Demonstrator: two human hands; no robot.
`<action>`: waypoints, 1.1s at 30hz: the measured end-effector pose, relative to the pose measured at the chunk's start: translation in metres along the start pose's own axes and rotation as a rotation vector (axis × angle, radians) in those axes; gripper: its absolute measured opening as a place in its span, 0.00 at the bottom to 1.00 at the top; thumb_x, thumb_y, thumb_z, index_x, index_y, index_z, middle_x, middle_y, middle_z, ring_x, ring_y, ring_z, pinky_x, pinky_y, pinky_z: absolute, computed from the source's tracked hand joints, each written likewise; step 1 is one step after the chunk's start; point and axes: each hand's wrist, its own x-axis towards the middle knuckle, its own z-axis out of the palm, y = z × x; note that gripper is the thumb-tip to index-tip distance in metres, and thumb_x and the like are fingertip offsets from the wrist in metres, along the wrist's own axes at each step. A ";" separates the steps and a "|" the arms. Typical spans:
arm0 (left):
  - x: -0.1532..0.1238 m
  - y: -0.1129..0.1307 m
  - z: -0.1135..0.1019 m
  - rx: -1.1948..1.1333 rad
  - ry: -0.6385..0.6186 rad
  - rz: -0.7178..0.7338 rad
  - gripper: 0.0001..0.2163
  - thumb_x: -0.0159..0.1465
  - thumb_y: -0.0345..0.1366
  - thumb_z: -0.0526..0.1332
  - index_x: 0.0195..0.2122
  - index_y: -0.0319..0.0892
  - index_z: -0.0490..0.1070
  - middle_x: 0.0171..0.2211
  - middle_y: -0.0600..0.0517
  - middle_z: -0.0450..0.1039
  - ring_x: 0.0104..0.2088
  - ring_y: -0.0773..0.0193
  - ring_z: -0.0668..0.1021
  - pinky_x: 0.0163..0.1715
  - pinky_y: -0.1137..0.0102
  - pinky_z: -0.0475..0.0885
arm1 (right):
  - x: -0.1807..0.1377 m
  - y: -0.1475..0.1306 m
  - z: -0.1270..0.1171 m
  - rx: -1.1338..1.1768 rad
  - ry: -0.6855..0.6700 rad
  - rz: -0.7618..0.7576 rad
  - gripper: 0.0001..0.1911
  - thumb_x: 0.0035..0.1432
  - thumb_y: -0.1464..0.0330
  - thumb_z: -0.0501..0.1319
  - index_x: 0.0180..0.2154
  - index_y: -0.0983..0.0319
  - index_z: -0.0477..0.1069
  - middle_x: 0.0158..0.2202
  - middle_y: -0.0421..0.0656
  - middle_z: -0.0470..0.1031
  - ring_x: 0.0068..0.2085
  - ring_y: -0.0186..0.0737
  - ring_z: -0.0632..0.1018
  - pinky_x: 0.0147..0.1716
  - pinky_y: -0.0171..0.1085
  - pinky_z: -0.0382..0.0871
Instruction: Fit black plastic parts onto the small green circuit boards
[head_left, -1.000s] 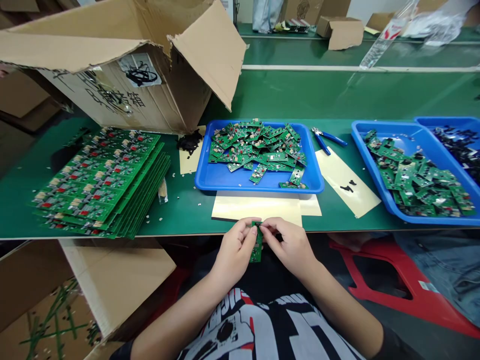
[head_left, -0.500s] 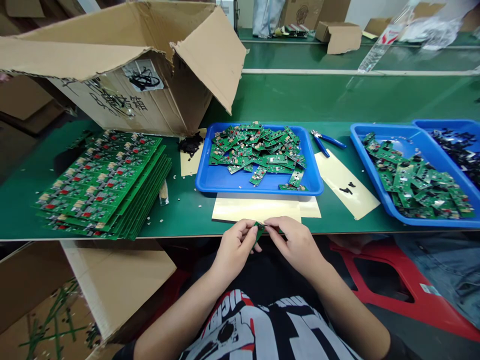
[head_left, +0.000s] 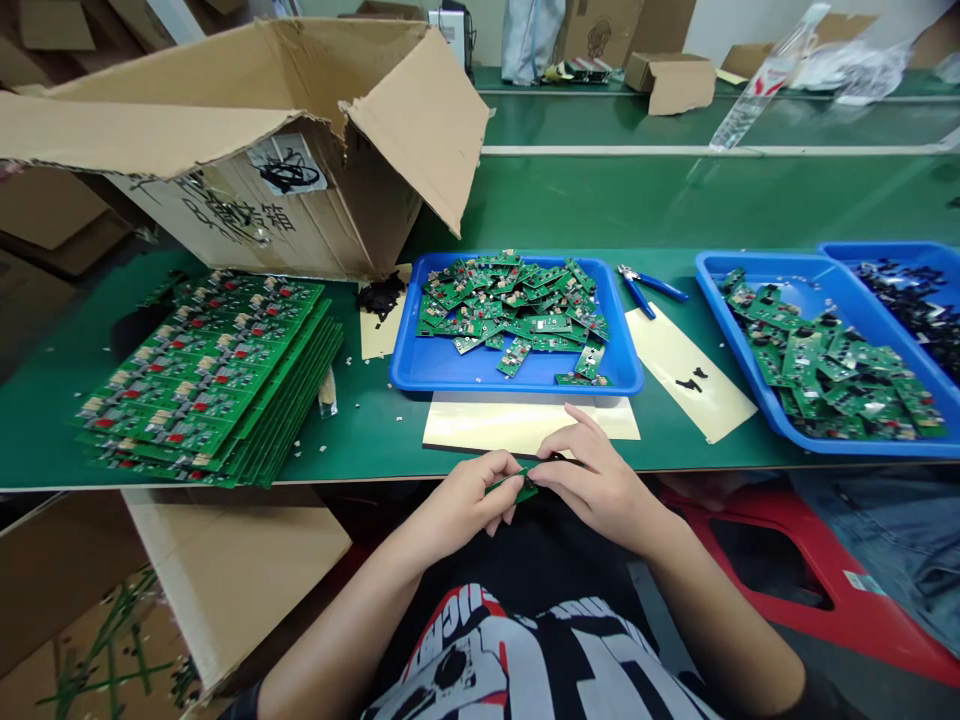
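Observation:
My left hand [head_left: 476,500] pinches a small green circuit board [head_left: 525,488] between thumb and fingers, just off the table's front edge. My right hand [head_left: 592,480] meets the board from the right, thumb and a finger closed at its end, another finger raised. Something small and dark shows at those fingertips, too small to name. In front of my hands lies a pale yellow sheet [head_left: 480,425], partly under a blue tray [head_left: 517,380] heaped with small circuit boards [head_left: 517,310].
Stacked circuit panels [head_left: 217,380] and a cardboard box [head_left: 330,210] stand left. Black bits [head_left: 381,296] lie beside the tray. Blue-handled cutters [head_left: 652,285] and a yellow strip [head_left: 697,390] lie right, near another blue tray [head_left: 832,440] of boards. A plastic bottle [head_left: 757,100] leans behind.
My right hand has turned, one finger now lifted away. The board in my left hand lies flatter and a little lower. The view has shifted slightly.

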 end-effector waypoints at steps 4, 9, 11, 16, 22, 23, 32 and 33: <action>0.000 -0.001 -0.001 0.102 -0.011 -0.026 0.08 0.62 0.38 0.50 0.28 0.42 0.60 0.19 0.60 0.64 0.17 0.73 0.66 0.21 0.76 0.61 | -0.001 -0.001 0.004 -0.004 0.003 -0.033 0.08 0.58 0.78 0.55 0.32 0.64 0.71 0.42 0.51 0.68 0.48 0.43 0.71 0.54 0.56 0.59; -0.003 0.001 0.001 0.126 -0.024 -0.022 0.10 0.63 0.41 0.49 0.28 0.42 0.61 0.20 0.59 0.65 0.17 0.71 0.67 0.20 0.75 0.61 | 0.000 -0.002 0.004 0.063 0.056 0.044 0.08 0.57 0.74 0.57 0.39 0.61 0.70 0.53 0.53 0.62 0.57 0.51 0.64 0.56 0.59 0.56; -0.003 0.003 0.002 0.098 -0.058 0.006 0.12 0.64 0.42 0.48 0.28 0.42 0.62 0.20 0.58 0.64 0.18 0.71 0.67 0.21 0.75 0.62 | 0.002 -0.002 -0.002 0.176 0.165 0.141 0.12 0.57 0.72 0.57 0.45 0.60 0.68 0.53 0.53 0.63 0.55 0.50 0.66 0.54 0.56 0.60; -0.003 0.006 0.002 -0.041 -0.025 0.078 0.12 0.64 0.42 0.49 0.35 0.41 0.67 0.24 0.56 0.65 0.21 0.72 0.68 0.24 0.76 0.63 | 0.005 0.003 -0.012 0.475 0.484 0.427 0.08 0.59 0.70 0.55 0.40 0.59 0.70 0.43 0.48 0.71 0.47 0.45 0.73 0.48 0.48 0.68; -0.005 0.005 -0.003 0.137 0.151 0.217 0.12 0.65 0.40 0.50 0.35 0.41 0.70 0.25 0.54 0.66 0.25 0.69 0.70 0.28 0.74 0.66 | -0.004 0.007 0.001 1.060 0.192 0.658 0.25 0.58 0.50 0.51 0.44 0.63 0.68 0.29 0.44 0.74 0.26 0.36 0.76 0.27 0.37 0.73; -0.005 0.006 -0.003 0.201 0.180 0.260 0.13 0.65 0.39 0.49 0.39 0.41 0.71 0.28 0.53 0.68 0.28 0.67 0.72 0.31 0.73 0.67 | -0.005 0.004 0.004 1.152 0.126 0.647 0.29 0.57 0.46 0.49 0.45 0.64 0.67 0.27 0.44 0.74 0.24 0.36 0.75 0.25 0.37 0.73; -0.004 0.003 0.000 0.413 0.239 0.381 0.18 0.66 0.35 0.49 0.57 0.45 0.58 0.42 0.47 0.66 0.43 0.62 0.72 0.46 0.65 0.69 | 0.006 -0.023 0.005 0.660 0.278 0.685 0.07 0.57 0.66 0.58 0.33 0.61 0.72 0.31 0.44 0.76 0.31 0.37 0.78 0.32 0.36 0.75; -0.003 0.001 0.000 0.403 0.264 0.388 0.18 0.65 0.35 0.50 0.56 0.46 0.59 0.42 0.47 0.66 0.43 0.62 0.72 0.46 0.65 0.69 | 0.007 -0.024 0.004 0.597 0.285 0.631 0.05 0.57 0.68 0.58 0.33 0.61 0.72 0.30 0.43 0.76 0.31 0.37 0.78 0.32 0.35 0.75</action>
